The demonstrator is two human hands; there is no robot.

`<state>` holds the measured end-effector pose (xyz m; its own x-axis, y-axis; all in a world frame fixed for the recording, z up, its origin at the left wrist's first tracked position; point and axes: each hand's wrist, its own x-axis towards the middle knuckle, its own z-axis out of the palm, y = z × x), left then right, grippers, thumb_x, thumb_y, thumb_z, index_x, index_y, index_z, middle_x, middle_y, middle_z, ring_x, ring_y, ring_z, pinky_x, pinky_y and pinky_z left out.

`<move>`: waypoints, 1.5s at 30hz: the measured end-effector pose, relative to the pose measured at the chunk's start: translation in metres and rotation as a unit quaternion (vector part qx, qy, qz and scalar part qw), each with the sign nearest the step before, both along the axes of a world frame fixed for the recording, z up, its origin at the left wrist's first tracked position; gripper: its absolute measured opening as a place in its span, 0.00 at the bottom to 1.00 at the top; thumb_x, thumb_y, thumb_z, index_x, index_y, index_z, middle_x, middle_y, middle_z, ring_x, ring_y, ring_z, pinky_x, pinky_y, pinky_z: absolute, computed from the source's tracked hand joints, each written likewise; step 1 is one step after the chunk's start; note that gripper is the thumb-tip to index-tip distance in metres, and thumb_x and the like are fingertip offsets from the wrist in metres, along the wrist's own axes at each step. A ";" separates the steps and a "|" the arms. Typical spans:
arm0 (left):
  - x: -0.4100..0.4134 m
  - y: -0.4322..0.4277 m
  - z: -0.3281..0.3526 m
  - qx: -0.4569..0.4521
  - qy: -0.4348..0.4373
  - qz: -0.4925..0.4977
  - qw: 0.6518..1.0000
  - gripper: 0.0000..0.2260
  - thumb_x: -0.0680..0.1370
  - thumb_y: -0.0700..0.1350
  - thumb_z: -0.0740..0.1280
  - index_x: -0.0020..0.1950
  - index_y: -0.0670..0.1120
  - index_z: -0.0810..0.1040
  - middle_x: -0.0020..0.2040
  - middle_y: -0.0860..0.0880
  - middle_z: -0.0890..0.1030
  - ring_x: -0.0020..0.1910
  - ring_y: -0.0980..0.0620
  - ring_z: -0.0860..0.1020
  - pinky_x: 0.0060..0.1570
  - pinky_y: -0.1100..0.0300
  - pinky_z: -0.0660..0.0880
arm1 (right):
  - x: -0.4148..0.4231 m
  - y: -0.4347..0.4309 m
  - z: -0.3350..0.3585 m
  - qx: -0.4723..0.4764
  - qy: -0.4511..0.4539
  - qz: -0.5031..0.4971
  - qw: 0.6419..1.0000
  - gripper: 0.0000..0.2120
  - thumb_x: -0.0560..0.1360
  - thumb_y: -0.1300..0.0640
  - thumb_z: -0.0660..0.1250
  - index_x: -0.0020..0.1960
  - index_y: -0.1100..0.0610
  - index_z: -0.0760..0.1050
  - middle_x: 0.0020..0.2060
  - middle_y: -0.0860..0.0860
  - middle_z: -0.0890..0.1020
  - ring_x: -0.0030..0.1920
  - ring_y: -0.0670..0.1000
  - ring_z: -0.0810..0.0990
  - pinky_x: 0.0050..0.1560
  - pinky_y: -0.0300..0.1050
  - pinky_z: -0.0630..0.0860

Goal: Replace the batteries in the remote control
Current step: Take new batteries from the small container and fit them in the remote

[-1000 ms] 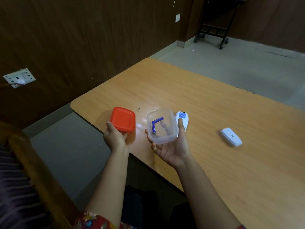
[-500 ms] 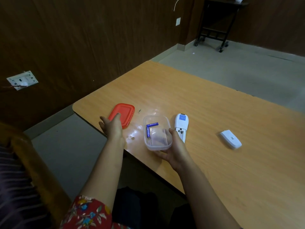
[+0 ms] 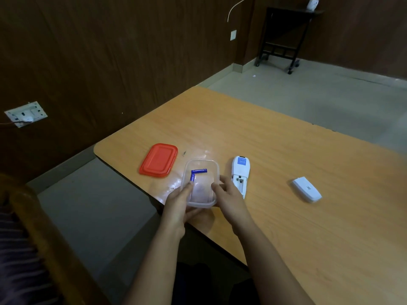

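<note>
A clear plastic container (image 3: 206, 202) sits at the near table edge with two blue batteries (image 3: 199, 171) lying in an L inside it. My left hand (image 3: 178, 205) grips its near-left side, thumb on the rim. My right hand (image 3: 230, 195) pinches the right rim between thumb and forefinger. The white remote control (image 3: 240, 167) lies face down just right of the container, its battery bay open and without batteries. Its white battery cover (image 3: 306, 189) lies apart, farther right. The red lid (image 3: 158, 160) rests flat to the container's left.
The wooden table (image 3: 286, 227) has a rounded left corner (image 3: 99, 150) close to the lid. A wooden chair arm (image 3: 44, 227) stands at my lower left. A black wheeled stand (image 3: 284, 38) is far off by the wall.
The red lid was set down and my left hand left it and came over to the container. The container, held up in my right hand earlier, now sits low at the table edge.
</note>
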<state>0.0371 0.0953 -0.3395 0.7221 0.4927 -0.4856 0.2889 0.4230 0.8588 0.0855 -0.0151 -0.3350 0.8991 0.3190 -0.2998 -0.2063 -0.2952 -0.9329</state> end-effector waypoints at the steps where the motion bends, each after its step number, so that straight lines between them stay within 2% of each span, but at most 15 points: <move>1: 0.000 0.000 0.000 0.015 -0.004 -0.005 1.000 0.12 0.79 0.51 0.62 0.57 0.47 0.79 0.51 0.44 0.83 0.46 0.47 0.82 0.33 0.59 0.78 | 0.000 0.000 -0.002 -0.047 -0.059 -0.005 0.997 0.22 0.76 0.48 0.60 0.69 0.50 0.68 0.60 0.50 0.78 0.56 0.51 0.79 0.60 0.53 0.75; 4: 0.003 -0.001 0.003 0.057 -0.020 0.004 0.998 0.12 0.81 0.53 0.56 0.46 0.52 0.78 0.46 0.48 0.82 0.42 0.51 0.81 0.34 0.60 0.79 | 0.004 0.002 0.002 -0.172 -0.289 -0.047 0.941 0.21 0.76 0.55 0.62 0.69 0.50 0.69 0.62 0.48 0.74 0.58 0.51 0.74 0.57 0.46 0.72; 8: 0.005 0.000 0.001 0.115 -0.029 -0.004 0.993 0.14 0.82 0.52 0.54 0.46 0.50 0.77 0.45 0.48 0.82 0.38 0.52 0.81 0.32 0.61 0.78 | 0.025 0.022 0.007 -0.252 -0.411 0.028 0.876 0.17 0.74 0.63 0.63 0.61 0.52 0.78 0.57 0.47 0.81 0.55 0.56 0.74 0.49 0.47 0.70; 12: 0.007 0.003 -0.006 0.164 -0.012 -0.017 0.986 0.15 0.82 0.53 0.53 0.55 0.48 0.77 0.49 0.46 0.83 0.46 0.47 0.82 0.38 0.58 0.78 | 0.041 0.037 0.000 -0.338 -0.465 0.074 0.815 0.16 0.68 0.65 0.68 0.54 0.55 0.81 0.47 0.53 0.84 0.47 0.61 0.76 0.40 0.47 0.69; 15: 0.008 0.005 -0.008 0.166 -0.009 -0.021 0.986 0.14 0.83 0.51 0.53 0.50 0.50 0.77 0.42 0.51 0.81 0.43 0.42 0.82 0.46 0.50 0.80 | 0.044 0.040 -0.004 -0.408 -0.478 0.080 0.774 0.11 0.68 0.60 0.70 0.50 0.56 0.81 0.42 0.54 0.83 0.47 0.59 0.76 0.39 0.47 0.64; 18: 0.009 0.006 -0.010 0.177 -0.003 -0.021 0.984 0.14 0.82 0.51 0.54 0.42 0.53 0.76 0.40 0.51 0.82 0.44 0.42 0.83 0.47 0.50 0.79 | 0.041 0.038 -0.004 -0.465 -0.453 0.099 0.754 0.10 0.73 0.59 0.65 0.53 0.55 0.78 0.47 0.53 0.81 0.53 0.58 0.73 0.43 0.47 0.60; 21: 0.010 0.005 -0.012 0.195 0.010 -0.019 0.981 0.14 0.82 0.50 0.54 0.45 0.49 0.77 0.39 0.51 0.81 0.41 0.48 0.82 0.41 0.57 0.77 | 0.040 0.039 -0.004 -0.487 -0.437 0.122 0.746 0.09 0.76 0.58 0.61 0.54 0.55 0.76 0.48 0.51 0.81 0.55 0.56 0.71 0.45 0.47 0.58; 23: 0.011 0.005 -0.010 0.211 0.014 -0.012 0.977 0.14 0.82 0.50 0.54 0.46 0.48 0.77 0.39 0.51 0.81 0.39 0.51 0.81 0.44 0.55 0.77 | 0.041 0.038 -0.006 -0.453 -0.451 0.096 0.763 0.07 0.75 0.59 0.62 0.51 0.55 0.77 0.45 0.52 0.83 0.53 0.57 0.72 0.43 0.47 0.59; 26: 0.019 0.011 -0.008 0.262 0.029 0.007 0.965 0.17 0.82 0.50 0.54 0.55 0.43 0.79 0.47 0.47 0.81 0.48 0.47 0.79 0.50 0.55 0.74 | 0.039 0.028 -0.001 -0.283 -0.416 -0.030 0.863 0.08 0.75 0.56 0.63 0.49 0.53 0.80 0.42 0.47 0.84 0.50 0.54 0.75 0.43 0.48 0.69; 28: 0.027 0.019 -0.008 0.288 0.033 0.026 0.957 0.18 0.82 0.49 0.55 0.55 0.39 0.79 0.47 0.43 0.80 0.50 0.43 0.78 0.47 0.55 0.71 | 0.035 0.013 0.007 -0.141 -0.308 -0.116 0.934 0.07 0.74 0.55 0.64 0.48 0.51 0.80 0.40 0.42 0.81 0.48 0.49 0.77 0.43 0.44 0.72; 30: 0.037 0.029 -0.008 0.321 0.041 0.038 0.945 0.18 0.81 0.48 0.56 0.50 0.37 0.79 0.44 0.38 0.80 0.49 0.38 0.78 0.42 0.55 0.67 | 0.033 -0.005 0.012 -0.023 -0.171 -0.169 0.970 0.05 0.73 0.56 0.65 0.47 0.53 0.79 0.39 0.42 0.80 0.44 0.47 0.78 0.40 0.39 0.70; 33: 0.052 0.042 -0.010 0.373 0.065 0.046 0.924 0.18 0.81 0.48 0.55 0.44 0.36 0.77 0.44 0.35 0.80 0.47 0.34 0.77 0.40 0.53 0.66 | 0.035 -0.033 0.013 0.103 -0.004 -0.211 0.972 0.05 0.73 0.62 0.64 0.45 0.58 0.78 0.39 0.52 0.79 0.37 0.50 0.77 0.36 0.40 0.72; 35: 0.059 0.049 -0.015 0.410 0.075 0.051 0.908 0.18 0.81 0.47 0.55 0.45 0.35 0.77 0.45 0.34 0.80 0.47 0.34 0.77 0.43 0.51 0.70 | 0.037 -0.048 0.013 0.134 0.045 -0.226 0.964 0.05 0.74 0.64 0.63 0.42 0.59 0.77 0.39 0.54 0.79 0.35 0.49 0.75 0.35 0.40 0.72; 39: 0.069 0.055 -0.029 0.459 0.091 0.055 0.882 0.15 0.79 0.46 0.55 0.47 0.38 0.78 0.47 0.36 0.79 0.49 0.33 0.76 0.49 0.47 0.74 | 0.038 -0.062 0.005 0.126 0.055 -0.219 0.966 0.06 0.73 0.64 0.63 0.44 0.57 0.78 0.42 0.54 0.80 0.38 0.50 0.74 0.39 0.42 0.73; 45: 0.069 0.048 -0.026 0.524 0.106 0.003 0.845 0.18 0.79 0.47 0.58 0.67 0.42 0.74 0.60 0.39 0.77 0.61 0.36 0.70 0.57 0.48 0.70 | 0.039 -0.067 -0.008 0.111 0.040 -0.238 0.964 0.07 0.73 0.62 0.69 0.51 0.58 0.79 0.41 0.55 0.81 0.37 0.49 0.76 0.42 0.41 0.77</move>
<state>0.1056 0.1434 -0.3657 0.6691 0.7361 0.1021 0.4844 -0.5362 0.6913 0.1241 -0.0816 -0.3434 0.9366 -0.0590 -0.3454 -0.3424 0.0556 -0.9379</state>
